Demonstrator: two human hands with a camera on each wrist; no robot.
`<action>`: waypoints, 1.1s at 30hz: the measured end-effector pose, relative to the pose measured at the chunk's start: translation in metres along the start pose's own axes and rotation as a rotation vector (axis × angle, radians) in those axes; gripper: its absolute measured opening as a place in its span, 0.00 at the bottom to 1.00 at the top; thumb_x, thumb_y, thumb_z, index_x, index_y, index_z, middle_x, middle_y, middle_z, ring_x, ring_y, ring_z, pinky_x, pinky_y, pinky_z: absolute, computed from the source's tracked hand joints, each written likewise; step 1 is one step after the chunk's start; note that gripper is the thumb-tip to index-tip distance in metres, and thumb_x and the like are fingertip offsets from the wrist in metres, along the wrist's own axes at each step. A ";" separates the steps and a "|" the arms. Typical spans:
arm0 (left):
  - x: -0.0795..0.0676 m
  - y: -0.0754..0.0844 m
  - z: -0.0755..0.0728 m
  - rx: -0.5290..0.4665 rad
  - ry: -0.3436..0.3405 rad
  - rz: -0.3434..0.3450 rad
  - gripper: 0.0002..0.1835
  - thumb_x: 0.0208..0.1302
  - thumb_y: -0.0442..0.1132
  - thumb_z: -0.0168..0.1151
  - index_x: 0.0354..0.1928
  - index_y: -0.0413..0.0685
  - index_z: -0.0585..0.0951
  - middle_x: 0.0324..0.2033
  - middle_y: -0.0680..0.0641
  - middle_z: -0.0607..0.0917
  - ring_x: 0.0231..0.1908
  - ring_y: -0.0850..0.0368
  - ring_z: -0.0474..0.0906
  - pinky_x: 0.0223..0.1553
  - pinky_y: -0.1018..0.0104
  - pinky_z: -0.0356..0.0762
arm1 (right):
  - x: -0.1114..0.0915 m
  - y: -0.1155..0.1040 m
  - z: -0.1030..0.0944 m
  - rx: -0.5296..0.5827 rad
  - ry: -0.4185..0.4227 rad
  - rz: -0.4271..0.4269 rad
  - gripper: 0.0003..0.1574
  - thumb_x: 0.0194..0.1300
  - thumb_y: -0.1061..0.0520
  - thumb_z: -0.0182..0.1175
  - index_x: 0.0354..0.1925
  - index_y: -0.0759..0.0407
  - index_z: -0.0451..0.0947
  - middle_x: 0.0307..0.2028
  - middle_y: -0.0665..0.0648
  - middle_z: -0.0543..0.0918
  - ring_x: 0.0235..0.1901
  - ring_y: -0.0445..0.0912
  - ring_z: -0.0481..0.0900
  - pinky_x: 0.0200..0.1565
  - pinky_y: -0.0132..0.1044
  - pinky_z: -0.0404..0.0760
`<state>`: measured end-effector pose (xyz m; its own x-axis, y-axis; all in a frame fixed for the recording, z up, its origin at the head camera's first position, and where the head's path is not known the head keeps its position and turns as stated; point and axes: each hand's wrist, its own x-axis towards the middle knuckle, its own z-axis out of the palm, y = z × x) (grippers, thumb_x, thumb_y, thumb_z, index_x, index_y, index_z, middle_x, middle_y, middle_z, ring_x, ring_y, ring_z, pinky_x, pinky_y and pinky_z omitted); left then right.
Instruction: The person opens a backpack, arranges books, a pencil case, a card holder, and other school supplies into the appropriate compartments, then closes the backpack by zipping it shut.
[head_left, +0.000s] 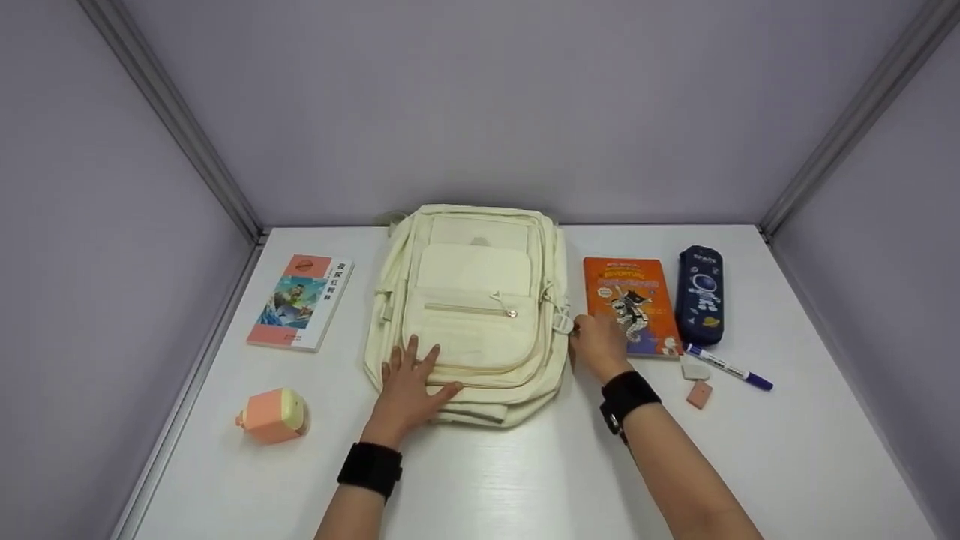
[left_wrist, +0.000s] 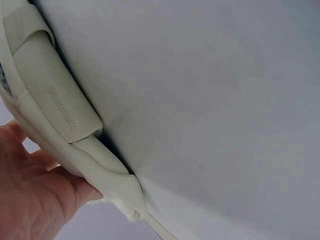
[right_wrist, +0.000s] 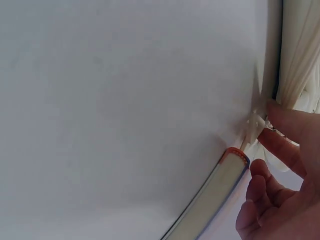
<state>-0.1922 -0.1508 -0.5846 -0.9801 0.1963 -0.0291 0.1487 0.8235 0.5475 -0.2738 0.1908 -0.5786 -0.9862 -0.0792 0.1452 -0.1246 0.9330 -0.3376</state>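
A cream backpack (head_left: 472, 277) lies flat in the middle of the table, its front pocket facing up. My left hand (head_left: 409, 390) rests on its lower left part with the fingers spread; the left wrist view shows this hand (left_wrist: 40, 190) against the bag's edge. At the bag's right side, my right hand (head_left: 600, 345) pinches a small pale zipper pull (right_wrist: 254, 127) between thumb and index finger, the other fingers curled. A round white tag (head_left: 562, 322) hangs just beside those fingers. The right hand partly covers the lower left of an orange book (head_left: 630, 292).
Right of the orange book are a dark blue pencil case (head_left: 700, 296), a marker (head_left: 729, 367), a pale eraser (head_left: 695, 370) and a pink eraser (head_left: 700, 394). On the left lie a pink-and-white book (head_left: 300, 304) and a pink-and-yellow object (head_left: 274, 415). Panels enclose the table.
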 end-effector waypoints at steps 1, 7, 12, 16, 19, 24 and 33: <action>0.000 0.000 0.000 0.001 0.000 -0.002 0.47 0.62 0.71 0.56 0.75 0.52 0.61 0.76 0.38 0.44 0.72 0.32 0.33 0.67 0.34 0.34 | 0.001 -0.001 0.001 -0.010 0.001 0.004 0.05 0.61 0.61 0.67 0.35 0.63 0.85 0.36 0.65 0.81 0.43 0.62 0.77 0.42 0.56 0.76; -0.001 0.003 0.001 0.010 0.019 0.009 0.46 0.62 0.69 0.56 0.74 0.50 0.62 0.75 0.36 0.46 0.72 0.30 0.35 0.66 0.32 0.36 | 0.003 0.000 0.002 -0.036 0.036 0.018 0.04 0.62 0.62 0.65 0.35 0.64 0.85 0.41 0.67 0.80 0.48 0.64 0.75 0.44 0.59 0.75; -0.001 0.003 0.001 0.021 0.018 -0.004 0.46 0.61 0.72 0.56 0.74 0.54 0.63 0.76 0.37 0.45 0.72 0.30 0.34 0.67 0.33 0.35 | 0.003 -0.001 0.000 0.031 0.033 0.028 0.05 0.61 0.64 0.65 0.37 0.64 0.85 0.33 0.64 0.86 0.33 0.60 0.83 0.34 0.53 0.80; 0.000 0.004 0.003 0.040 0.006 -0.010 0.48 0.55 0.77 0.55 0.74 0.62 0.63 0.76 0.36 0.43 0.72 0.29 0.32 0.66 0.33 0.34 | 0.002 -0.001 -0.001 0.060 0.013 0.013 0.10 0.63 0.64 0.64 0.43 0.61 0.87 0.37 0.63 0.87 0.33 0.58 0.85 0.33 0.51 0.81; 0.001 0.005 0.006 0.070 0.001 -0.016 0.49 0.52 0.80 0.53 0.74 0.65 0.63 0.75 0.35 0.42 0.72 0.29 0.31 0.66 0.32 0.34 | 0.000 0.000 0.000 0.085 0.003 0.016 0.09 0.64 0.65 0.63 0.41 0.61 0.88 0.36 0.62 0.87 0.33 0.57 0.85 0.33 0.50 0.81; 0.004 0.009 0.011 0.102 0.016 -0.041 0.48 0.53 0.80 0.52 0.73 0.65 0.65 0.75 0.34 0.42 0.72 0.29 0.31 0.65 0.30 0.34 | -0.004 0.001 0.000 0.131 -0.037 0.055 0.08 0.63 0.64 0.62 0.35 0.61 0.89 0.32 0.60 0.87 0.30 0.54 0.84 0.32 0.48 0.79; 0.005 0.012 0.012 0.127 0.047 -0.057 0.46 0.55 0.78 0.52 0.72 0.65 0.67 0.75 0.33 0.44 0.71 0.26 0.34 0.64 0.28 0.37 | -0.020 -0.004 0.001 0.180 -0.053 0.029 0.11 0.62 0.66 0.61 0.34 0.58 0.90 0.32 0.60 0.87 0.30 0.54 0.84 0.27 0.45 0.77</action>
<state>-0.1937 -0.1330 -0.5881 -0.9921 0.1246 -0.0168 0.1049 0.8940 0.4355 -0.2539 0.1880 -0.5805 -0.9935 -0.0758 0.0854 -0.1086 0.8577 -0.5026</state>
